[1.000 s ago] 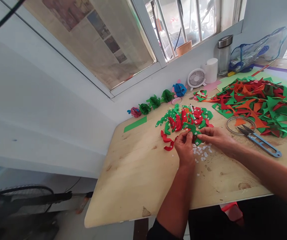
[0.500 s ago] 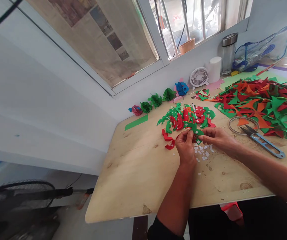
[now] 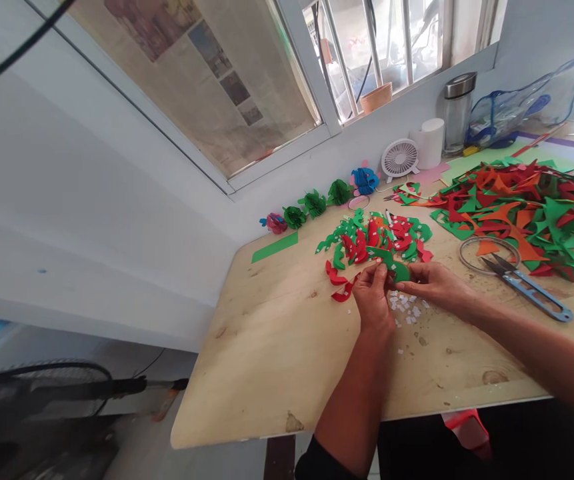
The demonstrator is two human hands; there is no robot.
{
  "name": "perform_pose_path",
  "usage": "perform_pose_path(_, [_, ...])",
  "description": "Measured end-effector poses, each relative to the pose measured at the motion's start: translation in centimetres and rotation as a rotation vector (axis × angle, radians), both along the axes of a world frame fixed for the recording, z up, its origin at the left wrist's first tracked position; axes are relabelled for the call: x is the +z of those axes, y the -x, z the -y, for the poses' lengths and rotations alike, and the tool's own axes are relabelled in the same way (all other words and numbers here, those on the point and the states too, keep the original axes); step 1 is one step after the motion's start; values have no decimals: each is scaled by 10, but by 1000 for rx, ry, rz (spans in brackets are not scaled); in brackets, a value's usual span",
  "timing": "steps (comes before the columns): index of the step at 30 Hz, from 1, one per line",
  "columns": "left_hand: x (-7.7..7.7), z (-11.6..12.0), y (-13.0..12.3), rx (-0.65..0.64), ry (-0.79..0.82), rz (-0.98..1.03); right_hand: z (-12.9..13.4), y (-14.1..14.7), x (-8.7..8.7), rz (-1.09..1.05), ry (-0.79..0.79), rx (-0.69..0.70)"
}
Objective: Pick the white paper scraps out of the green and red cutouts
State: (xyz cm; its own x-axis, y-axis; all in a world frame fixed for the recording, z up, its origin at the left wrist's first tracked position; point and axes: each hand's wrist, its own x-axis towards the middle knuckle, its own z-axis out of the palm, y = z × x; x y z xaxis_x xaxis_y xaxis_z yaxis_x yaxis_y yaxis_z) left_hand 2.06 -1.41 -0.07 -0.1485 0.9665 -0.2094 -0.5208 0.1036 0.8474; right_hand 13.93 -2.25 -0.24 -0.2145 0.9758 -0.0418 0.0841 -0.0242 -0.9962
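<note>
Between my two hands is a curved green paper cutout [image 3: 397,270] with small white squares on it. My left hand [image 3: 373,290] pinches its near left side, fingers closed. My right hand [image 3: 431,281] has its fingers closed at the right edge of the same cutout. Just beyond lies a heap of red and green paper cutouts [image 3: 361,241], many dotted with white squares. Loose white paper squares [image 3: 407,307] are scattered on the wooden table [image 3: 277,347] below my hands. Red curved pieces [image 3: 335,273] lie left of my left hand.
Blue thread snips [image 3: 537,290] and a tape ring [image 3: 489,255] lie to the right, before a large pile of paper scraps [image 3: 521,207]. Along the wall stand folded paper figures [image 3: 313,203], a small white fan [image 3: 399,160] and a glass bottle [image 3: 459,113]. A green strip [image 3: 275,247] lies at the left.
The green cutout has turned in my hands, and its rounded right end now shows more. My right hand has shifted slightly along its edge. The camera view has tilted a little.
</note>
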Motion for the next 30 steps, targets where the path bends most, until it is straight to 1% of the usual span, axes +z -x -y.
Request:
perform_pose_path(4, [0,0,1,2,-11,16,-1,1,-6,-5,-6,41])
perform_pose_path(8, [0,1,1,-10,-10,69,-1,3,-11,15,-23,-4])
perform_pose_path(12, [1,1,0,-3,8,57,-1,4,-14,63,-53,-38])
perform_pose_path(15, [1,1,0,5,13,48,0,3,-11,82,-79,-42])
perform_pose_path(20, [-1,0,1,-8,0,50,3,-1,0,101,-94,-85])
perform_pose_path(23, [-5,0,0,-44,-7,0,2,-4,4,117,-101,-110])
perform_pose_path(26, [-7,0,-1,-53,-30,-82,0,-5,5,135,-126,-131])
perform_pose_path(30, [-5,2,-1,-98,-53,-136,1,-5,8,149,-157,-166])
